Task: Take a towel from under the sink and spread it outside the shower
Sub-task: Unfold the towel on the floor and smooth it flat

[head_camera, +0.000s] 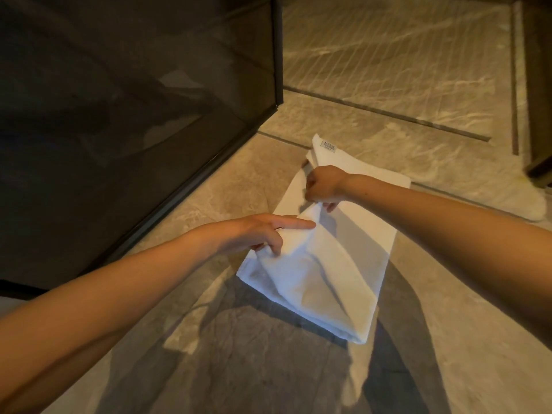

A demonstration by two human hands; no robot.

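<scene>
The head view, the only 1 here, looks down at a white towel [328, 264] lying on the beige stone floor [209, 180], just beside the dark glass shower panel [119, 115] and its open doorway. The towel is on the floor but only partly opened: 1 folded layer lies flat toward the shower threshold, with a small label [328, 145] at its far corner, while another layer is raised in a slack ridge between the hands. The right hand [324, 186] is closed in a pinch on the upper fold; the left hand [263, 234] rests with fingers spread on the near fold, thumb tucked under the cloth. The towel looks soft, light and limp, so it should sag wherever unsupported. Holding it at 2 corners of the same edge would likely open it flat.
</scene>
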